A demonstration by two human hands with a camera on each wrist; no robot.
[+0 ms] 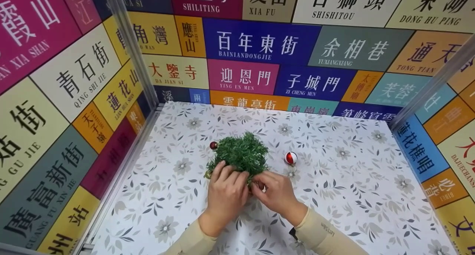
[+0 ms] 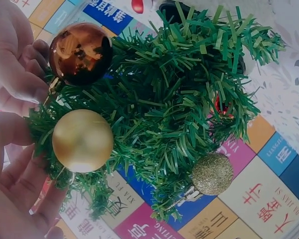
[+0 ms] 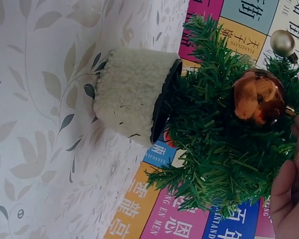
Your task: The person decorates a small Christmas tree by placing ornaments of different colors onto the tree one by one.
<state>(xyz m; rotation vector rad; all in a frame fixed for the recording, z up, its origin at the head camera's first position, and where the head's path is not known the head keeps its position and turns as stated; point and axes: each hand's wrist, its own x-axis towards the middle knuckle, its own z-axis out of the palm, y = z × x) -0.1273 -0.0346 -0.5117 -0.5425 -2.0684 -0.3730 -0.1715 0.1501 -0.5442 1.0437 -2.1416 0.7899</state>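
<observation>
Roughly centre of bench: small green tree [image 1: 242,154], upright, on a pot wrapped in cream fleece [image 3: 130,94].
Left hand [image 1: 225,193]: fingers curled over the near side of the tree's foliage, gripping it.
Right hand [image 1: 276,193]: close against the left, fingertips [image 1: 259,181] pinched into the low branches (exactly what sits between them hidden in the head view).
On the tree: shiny copper-brown bauble [image 2: 80,53], matt gold bauble [image 2: 82,140], glitter gold bauble [image 2: 212,174], dark red bauble [image 1: 213,145] at the far left edge.
Loose on bench: red-and-white ball [image 1: 291,158], just right of the tree, apart from it.
Bench [image 1: 349,180]: white covering printed with grey leaves and flowers.
Room: three walls [image 1: 259,43] tiled with coloured street-name panels, metal posts at the corners.
</observation>
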